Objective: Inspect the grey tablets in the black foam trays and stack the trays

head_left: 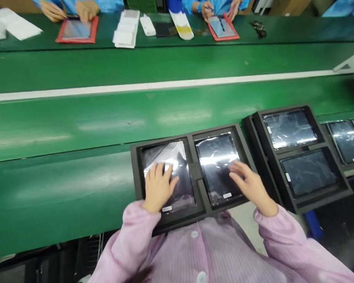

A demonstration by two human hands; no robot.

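A black foam tray [196,173] with two pockets lies at the near edge of the green bench, just in front of me. Each pocket holds a dark screen panel in a shiny plastic bag. My left hand [158,184] lies flat on the left bagged panel [177,161], fingers spread. Over the right bagged panel [216,165] my right hand [249,182] rests with fingers stretched out and slightly blurred. Neither hand grips anything. Pink striped sleeves cover both arms.
A second black tray [333,188] with two bagged panels sits to the right, more panels [346,141] beyond it. A green conveyor belt [106,118] with a white stripe runs across. At the far bench, other people's hands work on red-framed panels [76,30] beside white sheets [125,31].
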